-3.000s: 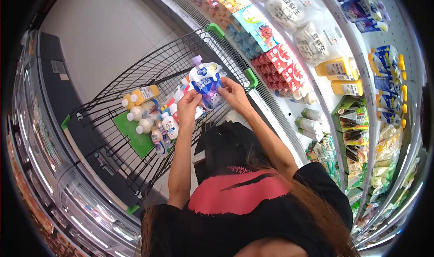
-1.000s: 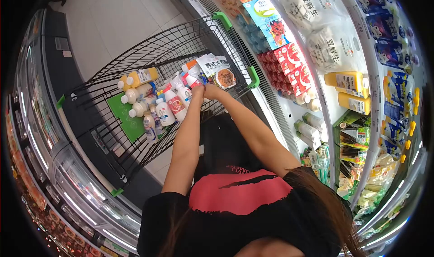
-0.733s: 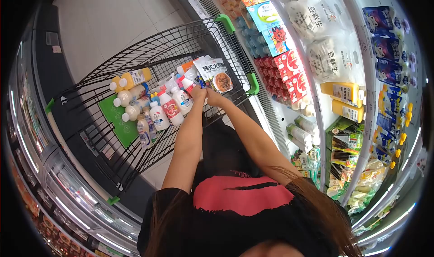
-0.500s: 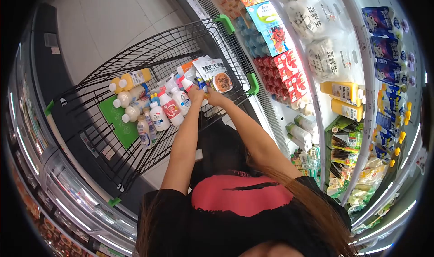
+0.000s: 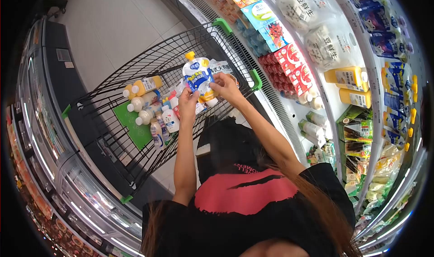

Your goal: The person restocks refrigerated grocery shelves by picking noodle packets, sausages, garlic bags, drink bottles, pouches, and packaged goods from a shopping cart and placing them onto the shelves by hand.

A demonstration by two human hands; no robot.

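Note:
A blue, white and yellow spout pouch (image 5: 197, 76) with a yellow cap is held upright over the shopping cart (image 5: 131, 71). My left hand (image 5: 187, 101) grips its lower left edge, and my right hand (image 5: 226, 89) pinches its right side. Behind my right hand, a white noodle packet (image 5: 220, 67) is partly covered. Below the pouch lie several bottles, among them a white bottle (image 5: 170, 119) and a small purple-labelled bottle (image 5: 156, 134). Yellow juice bottles (image 5: 148, 84) and milky bottles (image 5: 143, 101) rest farther left in the cart.
On my right runs a chilled shelf with red drink packs (image 5: 296, 69), large white bags (image 5: 327, 44), yellow bottles (image 5: 355, 97) and hanging blue pouches (image 5: 394, 108). A freezer cabinet (image 5: 86, 189) stands on the left. Pale floor tiles (image 5: 108, 26) stretch beyond the cart.
Both hands have lifted the pouch out from among the cart's goods, and its front now faces me. The hands have spread to its two sides. The view has shifted slightly.

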